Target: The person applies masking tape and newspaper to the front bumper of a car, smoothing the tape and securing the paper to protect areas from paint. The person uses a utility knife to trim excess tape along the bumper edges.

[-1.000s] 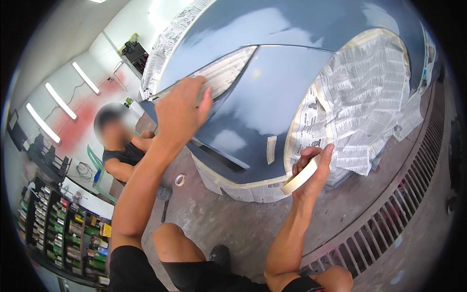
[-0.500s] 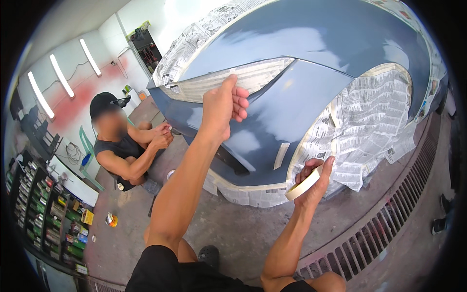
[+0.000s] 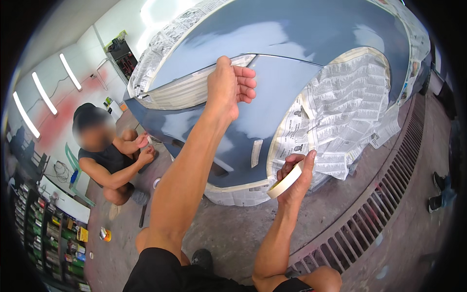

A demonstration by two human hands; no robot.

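Note:
My left hand [image 3: 227, 90] is raised in front of the headlight's striped masking-tape cover [image 3: 170, 95], near its right end. Its thumb points up and the loosely curled fingers stand apart from the thumb, with nothing visible in them. Whether the thumb touches the car cannot be told. Lower and to the right, my right hand [image 3: 302, 182] grips a roll of cream masking tape [image 3: 286, 181], fingers through its ring. Behind both hands is the blue-grey car [image 3: 277, 97] with pale sanded patches. Newspaper [image 3: 345, 112] edged with tape covers its wheel area.
At the left, a co-worker [image 3: 109, 163] squats by the car's front, hands together. Shelves of cans and bottles [image 3: 46, 233] stand at lower left, with a small can [image 3: 105, 234] on the floor. A floor grate [image 3: 360, 228] curves along the right; a foot [image 3: 435, 202] shows beyond.
The view has turned, so the car and co-worker appear farther left. My left hand has moved right along the headlight cover toward its corner. My right hand still holds the tape roll.

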